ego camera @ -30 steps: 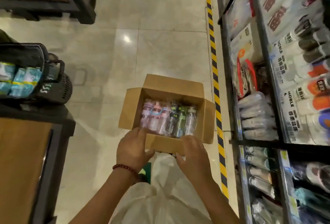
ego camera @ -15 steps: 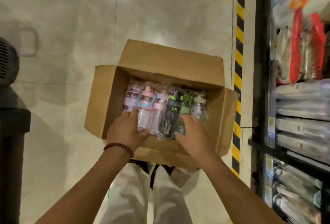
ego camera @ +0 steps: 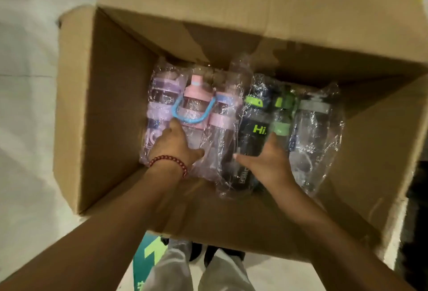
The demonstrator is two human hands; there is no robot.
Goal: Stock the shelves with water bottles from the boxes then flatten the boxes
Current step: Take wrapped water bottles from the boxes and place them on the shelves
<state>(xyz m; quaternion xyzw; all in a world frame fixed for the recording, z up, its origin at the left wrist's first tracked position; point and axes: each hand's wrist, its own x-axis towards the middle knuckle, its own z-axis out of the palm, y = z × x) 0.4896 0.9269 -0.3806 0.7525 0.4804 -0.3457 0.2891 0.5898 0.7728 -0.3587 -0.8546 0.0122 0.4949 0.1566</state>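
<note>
- The floor (ego camera: 27, 105) is pale tile to the left of the open cardboard box (ego camera: 76, 109), whose flaps stand out on all sides.
- The left hand (ego camera: 174, 145), with a red bead bracelet (ego camera: 170, 162) at the wrist, reaches into the box; its fingers lie on the wrapped pink and purple bottles (ego camera: 196, 109), thumb spread wide. Whether the fingers curl round a bottle I cannot tell.
- The dark bottle (ego camera: 253, 133) marked "Hi" lies in plastic wrap between the two hands.
- The right hand (ego camera: 269, 161) rests on the green-capped bottle (ego camera: 281, 114), thumb out to the left; its hold I cannot tell.
- The clear bottle (ego camera: 312, 128) with a grey cap lies farthest right in the box.
</note>
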